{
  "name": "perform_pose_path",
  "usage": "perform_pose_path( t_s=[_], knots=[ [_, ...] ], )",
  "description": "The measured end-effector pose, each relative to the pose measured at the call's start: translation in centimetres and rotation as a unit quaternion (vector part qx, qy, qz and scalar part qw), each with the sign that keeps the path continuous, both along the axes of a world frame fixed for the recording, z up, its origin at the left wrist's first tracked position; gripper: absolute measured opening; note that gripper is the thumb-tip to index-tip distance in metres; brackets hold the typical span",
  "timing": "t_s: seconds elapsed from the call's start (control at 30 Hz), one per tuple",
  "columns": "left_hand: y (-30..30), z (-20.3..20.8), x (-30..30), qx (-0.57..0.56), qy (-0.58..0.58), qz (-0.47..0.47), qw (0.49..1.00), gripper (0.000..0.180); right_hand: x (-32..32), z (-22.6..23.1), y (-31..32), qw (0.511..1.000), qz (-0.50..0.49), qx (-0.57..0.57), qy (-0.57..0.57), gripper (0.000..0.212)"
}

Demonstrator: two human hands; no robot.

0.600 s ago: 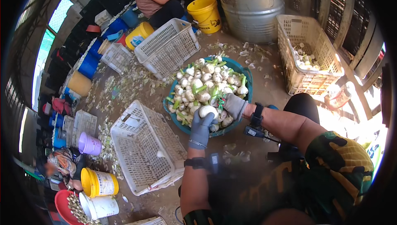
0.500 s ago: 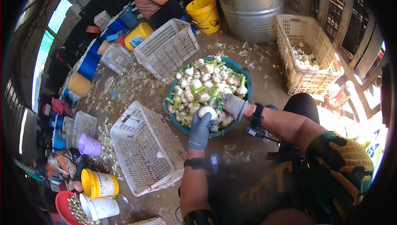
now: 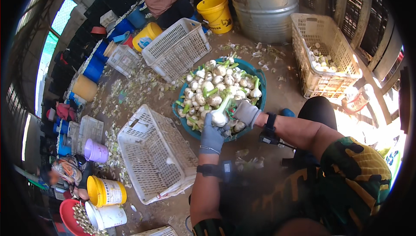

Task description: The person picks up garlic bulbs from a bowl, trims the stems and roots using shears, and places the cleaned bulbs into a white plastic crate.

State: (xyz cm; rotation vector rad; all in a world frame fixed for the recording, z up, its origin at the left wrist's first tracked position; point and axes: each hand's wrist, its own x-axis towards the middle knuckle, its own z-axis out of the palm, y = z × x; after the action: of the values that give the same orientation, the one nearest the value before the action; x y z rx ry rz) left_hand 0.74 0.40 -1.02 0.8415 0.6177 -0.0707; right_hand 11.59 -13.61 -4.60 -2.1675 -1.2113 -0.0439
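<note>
My left hand (image 3: 211,135), in a grey glove, is closed around a white garlic bulb (image 3: 219,118). The bulb's pale green stem slants up and to the right. Close by on the right, my gloved right hand (image 3: 247,113) has its fingers curled beside the stem. A bit of green shows at its fingertips, too small to make out. Both hands are over the near side of a round teal basin (image 3: 259,72), heaped with garlic bulbs (image 3: 219,80) that carry short green stems.
An empty white crate (image 3: 151,149) stands left of the basin, another crate (image 3: 175,49) beyond it. To the right, a crate (image 3: 327,84) holds some bulbs. A metal drum (image 3: 264,17) and yellow bucket (image 3: 215,15) stand behind. Peelings litter the floor; other people sit far off and at left.
The bulb in my left hand has turned, so its green stem now points up and right. My right hand stays beside it. The far person's arms have shifted.
</note>
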Motion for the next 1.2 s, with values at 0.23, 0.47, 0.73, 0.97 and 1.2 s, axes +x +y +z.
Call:
perform_pose_path(
  t_s=[0.23,0.47,0.73,0.97,1.2],
  knots=[
    [-2.0,0.3,-0.2,0.327,-0.114,-0.023,0.938,0.035,2.1,-2.7,-0.4,0.980,0.137,-0.062,-0.131,0.028],
    [-0.4,-1.1,0.3,0.085,0.000,0.023,0.996,0.054,-2.6,1.7,-0.2,0.988,-0.025,0.150,0.030,0.015],
    [-0.1,-1.1,1.1,0.040,0.001,0.006,0.999,0.049,1.2,-2.4,-0.6,0.991,0.018,-0.068,-0.111,0.010],
    [-0.6,0.5,0.1,0.288,-0.133,0.109,0.942,0.043,-0.5,0.7,-1.1,0.977,0.051,-0.060,-0.196,0.007],
    [0.2,-0.3,-0.6,0.169,-0.089,0.097,0.977,0.021,2.8,0.6,-1.9,0.964,0.095,-0.145,-0.203,0.031]
  ],
)
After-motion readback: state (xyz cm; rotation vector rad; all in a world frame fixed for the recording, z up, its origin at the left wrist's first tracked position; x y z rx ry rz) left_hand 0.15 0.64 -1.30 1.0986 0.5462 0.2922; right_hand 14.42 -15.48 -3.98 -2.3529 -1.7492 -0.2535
